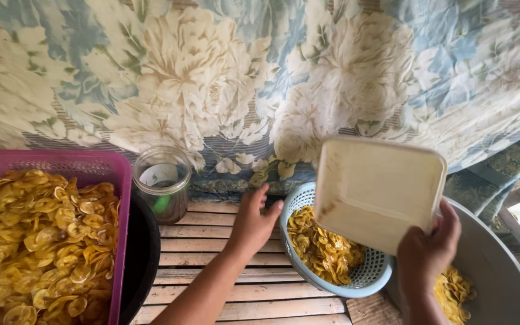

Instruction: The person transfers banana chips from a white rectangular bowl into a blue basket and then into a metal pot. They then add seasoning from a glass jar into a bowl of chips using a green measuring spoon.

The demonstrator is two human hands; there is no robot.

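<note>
Fingers (272,207) on blue basket (368,280), slatted floor (212,247), floral cloth (212,78) behind.

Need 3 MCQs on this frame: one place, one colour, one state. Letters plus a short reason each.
1. Where is the left hand?
A. on the rim of the blue basket
B. inside the glass jar
C. in the pink basket

2. What colour is the large basket heaped with banana chips at far left?
A. green
B. pink
C. white

3. How is the square tray in the right hand?
A. flat on the slats
B. stacked under the jar
C. lifted and tilted, empty

Answers:
1 A, its fingers rest on the near rim of the blue basket.
2 B, its walls are pink mesh.
3 C, the right hand grips its lower corner above the blue basket, inside bare.
</note>
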